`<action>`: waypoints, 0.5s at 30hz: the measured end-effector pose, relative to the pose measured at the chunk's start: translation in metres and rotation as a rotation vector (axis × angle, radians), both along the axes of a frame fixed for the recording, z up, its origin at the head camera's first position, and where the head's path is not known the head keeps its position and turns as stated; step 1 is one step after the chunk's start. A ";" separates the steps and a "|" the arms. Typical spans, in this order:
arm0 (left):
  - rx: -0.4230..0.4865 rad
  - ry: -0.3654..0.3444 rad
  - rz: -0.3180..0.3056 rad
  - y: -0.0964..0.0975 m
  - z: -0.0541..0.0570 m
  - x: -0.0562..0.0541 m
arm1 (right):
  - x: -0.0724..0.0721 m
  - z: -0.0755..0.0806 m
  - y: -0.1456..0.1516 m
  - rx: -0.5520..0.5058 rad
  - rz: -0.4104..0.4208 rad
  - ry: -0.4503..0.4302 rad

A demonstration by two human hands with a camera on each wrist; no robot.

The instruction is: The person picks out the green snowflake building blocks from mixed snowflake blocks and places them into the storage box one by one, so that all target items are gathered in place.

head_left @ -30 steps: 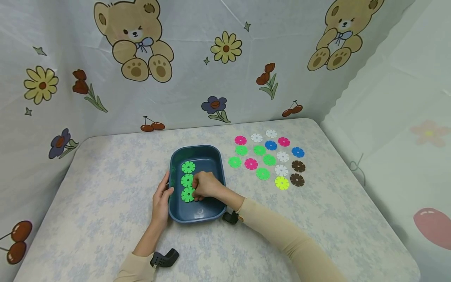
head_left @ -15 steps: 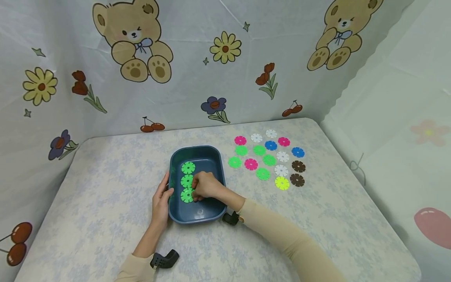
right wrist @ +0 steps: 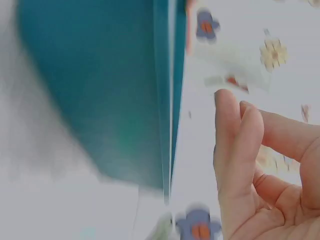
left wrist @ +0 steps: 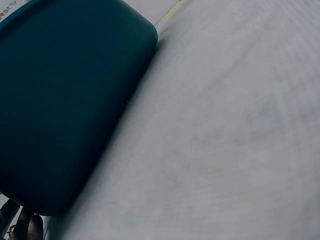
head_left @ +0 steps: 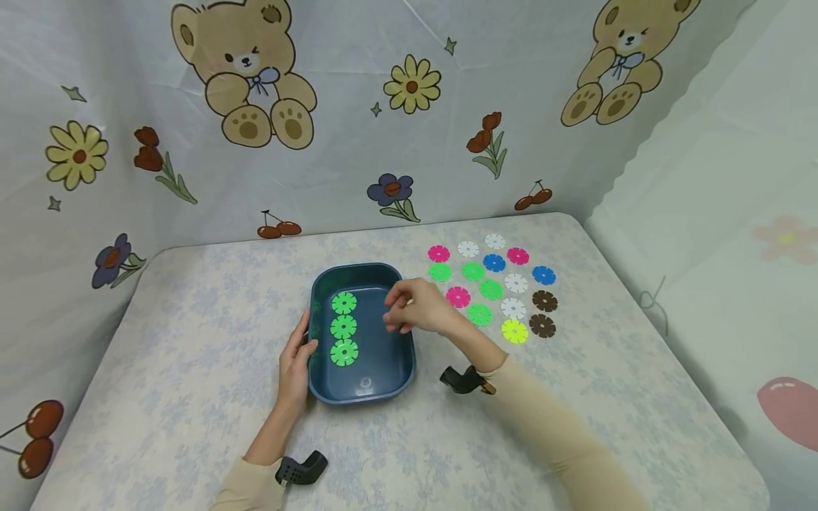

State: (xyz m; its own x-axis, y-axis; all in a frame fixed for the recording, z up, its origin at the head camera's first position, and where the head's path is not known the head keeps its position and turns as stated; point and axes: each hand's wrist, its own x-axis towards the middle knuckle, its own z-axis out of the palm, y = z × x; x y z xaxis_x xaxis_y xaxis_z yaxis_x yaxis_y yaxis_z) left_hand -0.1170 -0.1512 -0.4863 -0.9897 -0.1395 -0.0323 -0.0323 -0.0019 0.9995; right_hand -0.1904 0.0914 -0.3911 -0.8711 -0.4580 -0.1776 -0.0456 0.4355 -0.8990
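Here, green disc column [head_left: 339,328], left of right hand [head_left: 418,306]

At the far side hangs a white cloth [head_left: 348,135], on which brown bears [head_left: 258,92], yellow flowers [head_left: 412,86] and cherries [head_left: 270,232] are printed. On the right is a plainer white sheet [head_left: 696,184] with a pale flower [head_left: 787,239] and a pink shape [head_left: 794,413]. The whitish table [head_left: 198,319] has a faint bluish pattern.

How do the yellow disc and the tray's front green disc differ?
The yellow disc lies on the table, the front green disc inside the tray. The yellow disc is the only yellow one visible; the front green disc ends a row of three greens. Both are round and notched.
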 end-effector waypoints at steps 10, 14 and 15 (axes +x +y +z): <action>0.008 0.005 -0.006 0.000 -0.001 0.000 | -0.013 -0.006 0.111 0.195 -0.230 -0.005; 0.008 0.007 -0.007 0.000 -0.001 0.000 | -0.016 -0.017 0.141 0.253 -0.282 -0.017; 0.007 0.007 -0.006 0.000 -0.001 0.000 | -0.016 -0.020 0.146 0.260 -0.291 -0.022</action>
